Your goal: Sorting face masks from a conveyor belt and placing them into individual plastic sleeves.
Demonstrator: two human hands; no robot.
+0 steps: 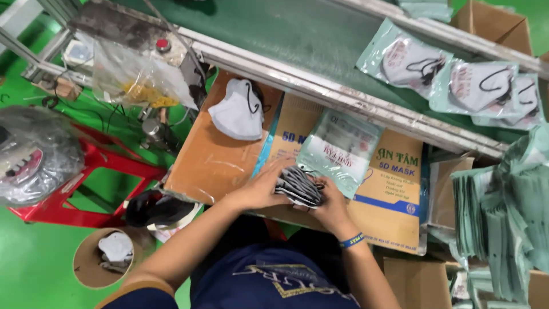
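I see a small stack of folded grey face masks (298,187) with black ear loops. The masks lie flat on each other, and their edges show as thin grey and white lines. The stack sits low over the brown cardboard worktop (217,160), just below a pale green mask pouch (338,150) that lies flat there.

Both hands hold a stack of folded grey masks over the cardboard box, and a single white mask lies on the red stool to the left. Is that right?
Not quite. In the head view the white mask lies on the cardboard box, not on the red stool. The rest stands: left hand and right hand both hold the stack of folded grey masks over the box.
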